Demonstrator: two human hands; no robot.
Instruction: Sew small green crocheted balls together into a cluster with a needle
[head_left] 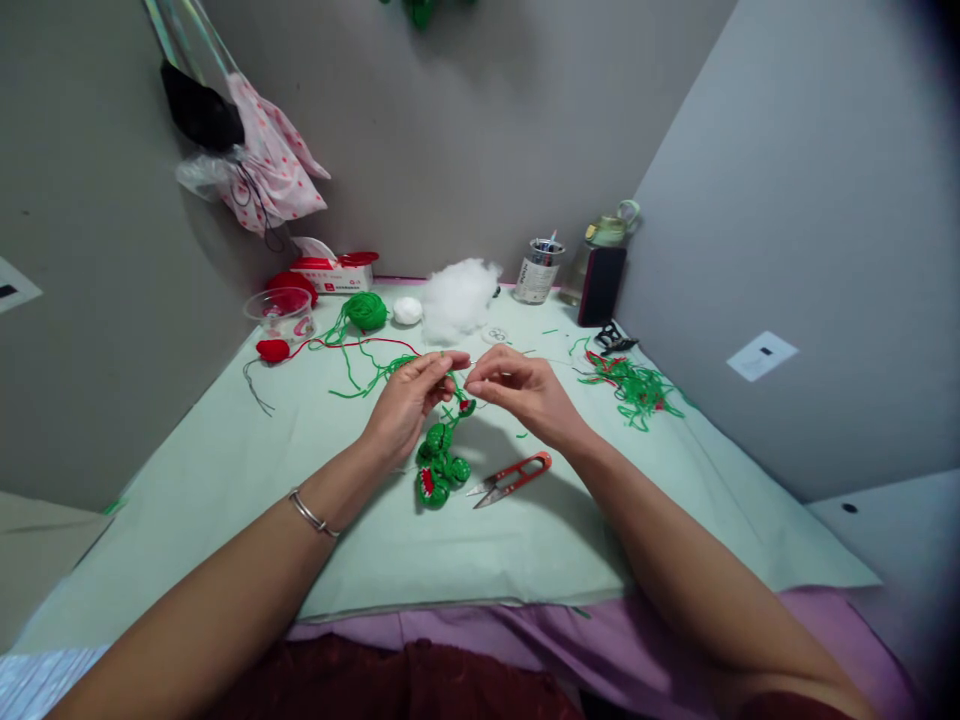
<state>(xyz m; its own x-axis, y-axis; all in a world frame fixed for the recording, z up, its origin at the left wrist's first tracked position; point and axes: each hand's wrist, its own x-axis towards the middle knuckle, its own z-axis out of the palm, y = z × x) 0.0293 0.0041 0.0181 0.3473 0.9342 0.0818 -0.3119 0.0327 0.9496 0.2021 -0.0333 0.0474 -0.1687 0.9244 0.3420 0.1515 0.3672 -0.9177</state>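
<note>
My left hand (412, 402) is closed in a pinch on green yarn (459, 392), with strands showing at its fingers. Close beside it, my right hand (526, 392) also pinches, its fingertips nearly meeting the left ones; what it holds is too thin to make out. Just below the fingers is a small green and red crocheted piece (467, 407). Under my left hand, a green crocheted figure (439, 468) of rounded parts with a red and white patch lies on the table. To its right lie orange-handled thread snips (514, 478), blades pointing left.
On the pale table cover (360, 570) stand a clear plastic tub (281, 318), a green yarn ball (366, 311), white stuffing (459, 300), a pen cup (538, 272), a phone (602, 287) before a bottle (606, 232), and yarn scraps (637, 390). Red yarn (273, 350) lies left; walls enclose the sides.
</note>
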